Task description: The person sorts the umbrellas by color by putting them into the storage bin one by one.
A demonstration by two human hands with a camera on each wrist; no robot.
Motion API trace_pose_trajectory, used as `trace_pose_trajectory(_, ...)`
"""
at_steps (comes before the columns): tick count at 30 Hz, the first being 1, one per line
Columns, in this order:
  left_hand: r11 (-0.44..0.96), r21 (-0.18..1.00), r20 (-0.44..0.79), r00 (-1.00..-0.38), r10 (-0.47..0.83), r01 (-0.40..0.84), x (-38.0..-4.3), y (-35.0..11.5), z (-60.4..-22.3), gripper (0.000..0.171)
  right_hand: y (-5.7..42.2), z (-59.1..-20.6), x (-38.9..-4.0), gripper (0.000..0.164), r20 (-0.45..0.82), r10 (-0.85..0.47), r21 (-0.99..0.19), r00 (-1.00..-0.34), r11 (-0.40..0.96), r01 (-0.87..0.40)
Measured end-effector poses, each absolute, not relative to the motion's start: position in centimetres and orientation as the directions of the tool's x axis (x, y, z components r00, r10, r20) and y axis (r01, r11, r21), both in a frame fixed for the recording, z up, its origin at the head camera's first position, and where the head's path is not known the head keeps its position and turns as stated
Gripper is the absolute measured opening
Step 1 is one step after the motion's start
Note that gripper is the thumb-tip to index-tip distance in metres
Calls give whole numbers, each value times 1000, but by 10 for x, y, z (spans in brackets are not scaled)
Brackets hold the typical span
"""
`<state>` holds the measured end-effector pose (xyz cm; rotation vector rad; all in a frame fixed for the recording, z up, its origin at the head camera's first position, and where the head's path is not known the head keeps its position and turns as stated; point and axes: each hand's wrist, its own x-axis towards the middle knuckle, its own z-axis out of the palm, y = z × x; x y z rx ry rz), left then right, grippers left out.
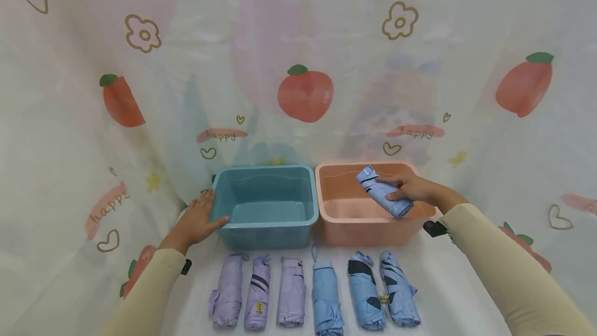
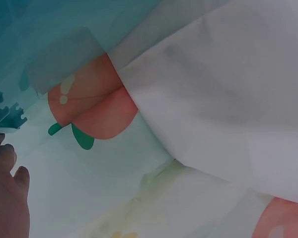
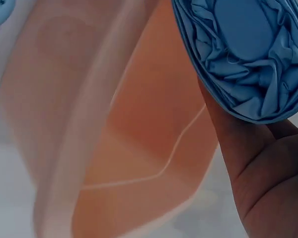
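Blue folded umbrella (image 1: 380, 195) gripped aslant by right hand (image 1: 416, 189) over orange tub (image 1: 373, 233) (left hand (image 1: 198, 220) spread at teal tub (image 1: 266, 238)).

My left sleeve (image 1: 146, 294) and my right sleeve (image 1: 508, 274) are long, pale yellow and plain. The cloth looks smooth, with a few soft folds. A small black bit (image 1: 186, 267) pokes out by the end of my left sleeve, and a bigger black lump (image 1: 435, 228) by my right.
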<state>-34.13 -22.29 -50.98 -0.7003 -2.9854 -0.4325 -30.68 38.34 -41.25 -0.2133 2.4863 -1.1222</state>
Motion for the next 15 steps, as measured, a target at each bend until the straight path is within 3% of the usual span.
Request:
trace_pose_trajectory(7,858,257,113,-896,430,444,-334,-217,-522,102,374,-441,-336,64,-336,-213,-671,-918,738,75)
trace_pose_trajectory(11,861,239,128,-893,431,450,-334,-218,-522,100,372,-452,-349,61,-418,-260,-672,-870,733,104)
trace_pose_trajectory(15,859,229,145,-888,436,459,-332,-220,-518,99,367,-458,-359,58,-467,-302,-605,-831,794,51)
